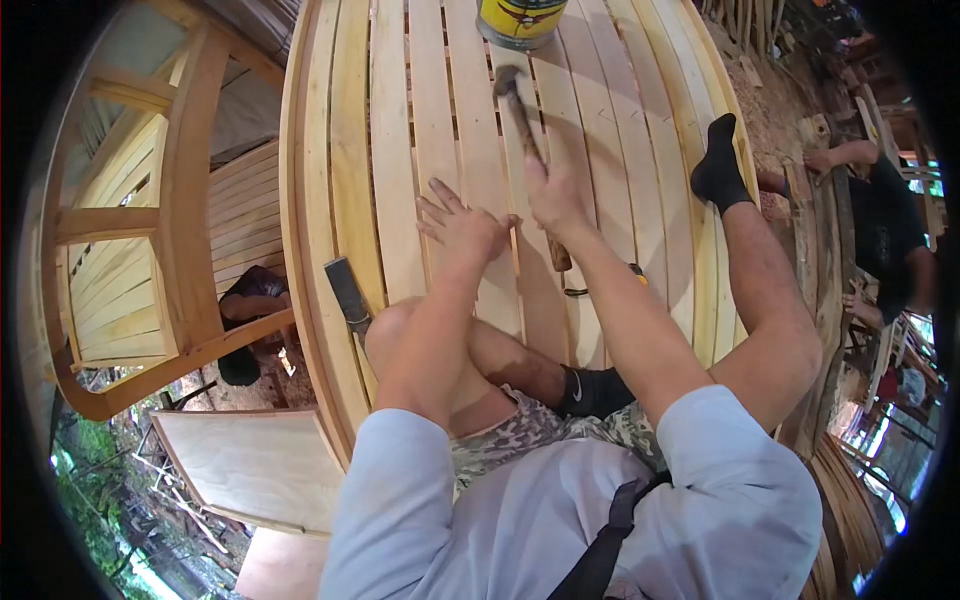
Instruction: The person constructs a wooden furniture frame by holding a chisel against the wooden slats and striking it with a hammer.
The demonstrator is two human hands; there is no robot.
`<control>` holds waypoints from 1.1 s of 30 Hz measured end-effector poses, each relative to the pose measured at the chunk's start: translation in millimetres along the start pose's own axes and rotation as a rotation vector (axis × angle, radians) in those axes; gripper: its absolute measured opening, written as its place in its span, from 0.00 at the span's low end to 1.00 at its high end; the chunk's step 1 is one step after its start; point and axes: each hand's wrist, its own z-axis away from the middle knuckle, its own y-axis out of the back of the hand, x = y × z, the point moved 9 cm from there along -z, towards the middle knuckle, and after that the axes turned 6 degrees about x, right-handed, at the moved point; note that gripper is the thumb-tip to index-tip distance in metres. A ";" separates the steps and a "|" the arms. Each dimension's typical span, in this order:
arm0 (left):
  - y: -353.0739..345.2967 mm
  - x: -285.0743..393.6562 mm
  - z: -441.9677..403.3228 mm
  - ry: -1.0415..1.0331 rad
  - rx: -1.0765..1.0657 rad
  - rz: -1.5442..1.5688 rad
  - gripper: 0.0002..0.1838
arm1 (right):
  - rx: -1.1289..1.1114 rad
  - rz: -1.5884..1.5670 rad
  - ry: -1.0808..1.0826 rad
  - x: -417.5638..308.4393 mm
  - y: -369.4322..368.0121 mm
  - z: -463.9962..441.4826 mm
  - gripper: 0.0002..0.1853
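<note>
Gripping one hammer point(523, 127) (right hand point(556, 206))

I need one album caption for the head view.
Right hand grips a hammer over pale wooden slats, left hand close by.

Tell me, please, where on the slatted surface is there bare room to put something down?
One free patch of slats lies left of the can, beyond the left hand. Another lies between the hammer in the right hand and the black-socked foot. It is crowded around both hands and near the bent left knee, where a dark tool lies.
</note>
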 end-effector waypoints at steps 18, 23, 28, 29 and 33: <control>-0.4 1.6 17.8 -0.086 0.147 0.064 0.36 | 0.090 0.107 0.254 -7.4 -2.7 25.4 0.34; -24.8 30.2 7.4 -0.475 0.544 0.081 0.32 | 0.046 -0.013 0.077 -34.0 29.9 32.7 0.30; -43.8 78.0 34.1 -0.731 0.249 -0.087 0.36 | 0.092 -0.388 0.410 -90.2 78.8 76.2 0.25; -44.8 79.0 32.4 -0.687 0.193 -0.092 0.37 | 0.088 -0.548 0.500 -105.6 89.9 92.5 0.23; -46.0 78.0 31.0 -0.729 0.289 -0.056 0.38 | 0.256 -0.439 0.712 -50.0 81.2 68.7 0.26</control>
